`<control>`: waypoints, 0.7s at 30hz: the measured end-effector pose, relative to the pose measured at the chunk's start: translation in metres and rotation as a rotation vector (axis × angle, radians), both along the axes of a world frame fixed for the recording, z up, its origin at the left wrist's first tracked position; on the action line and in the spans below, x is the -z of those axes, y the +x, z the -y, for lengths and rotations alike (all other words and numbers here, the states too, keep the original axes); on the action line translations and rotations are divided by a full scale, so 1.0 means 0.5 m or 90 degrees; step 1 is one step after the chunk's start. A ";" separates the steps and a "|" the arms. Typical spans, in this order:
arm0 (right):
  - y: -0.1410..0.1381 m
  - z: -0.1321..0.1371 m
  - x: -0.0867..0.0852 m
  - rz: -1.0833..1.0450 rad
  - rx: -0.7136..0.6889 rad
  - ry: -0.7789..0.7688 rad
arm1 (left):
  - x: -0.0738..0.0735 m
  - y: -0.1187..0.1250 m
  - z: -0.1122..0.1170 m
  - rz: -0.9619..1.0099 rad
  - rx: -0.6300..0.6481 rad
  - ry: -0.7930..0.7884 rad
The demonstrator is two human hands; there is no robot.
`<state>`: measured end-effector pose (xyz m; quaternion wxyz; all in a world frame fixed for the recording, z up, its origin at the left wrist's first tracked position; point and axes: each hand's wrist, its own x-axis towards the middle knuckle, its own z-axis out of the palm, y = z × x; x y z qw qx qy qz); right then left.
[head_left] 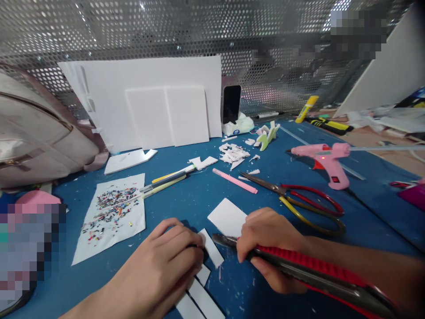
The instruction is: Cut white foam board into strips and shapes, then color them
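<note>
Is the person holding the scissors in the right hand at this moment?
No, the right hand holds a red cutter knife, while the scissors lie on the blue table.

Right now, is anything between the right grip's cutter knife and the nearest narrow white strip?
Nothing visible stands between the cutter knife in the right grip and the narrow white strip; the tip is right by its edge, contact unclear. The left grip sits close on the strip's other side.
</note>
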<state>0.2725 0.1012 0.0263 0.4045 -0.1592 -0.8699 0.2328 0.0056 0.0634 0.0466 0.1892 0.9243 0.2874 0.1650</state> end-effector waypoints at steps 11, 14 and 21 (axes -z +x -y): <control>0.003 -0.001 0.000 0.027 0.001 -0.022 | 0.000 -0.009 -0.010 0.032 -0.066 -0.012; 0.004 -0.002 -0.003 0.028 0.002 -0.026 | 0.005 -0.010 -0.014 0.023 -0.048 -0.017; 0.003 0.001 -0.004 0.030 0.004 -0.019 | 0.008 -0.012 -0.014 -0.019 -0.030 0.047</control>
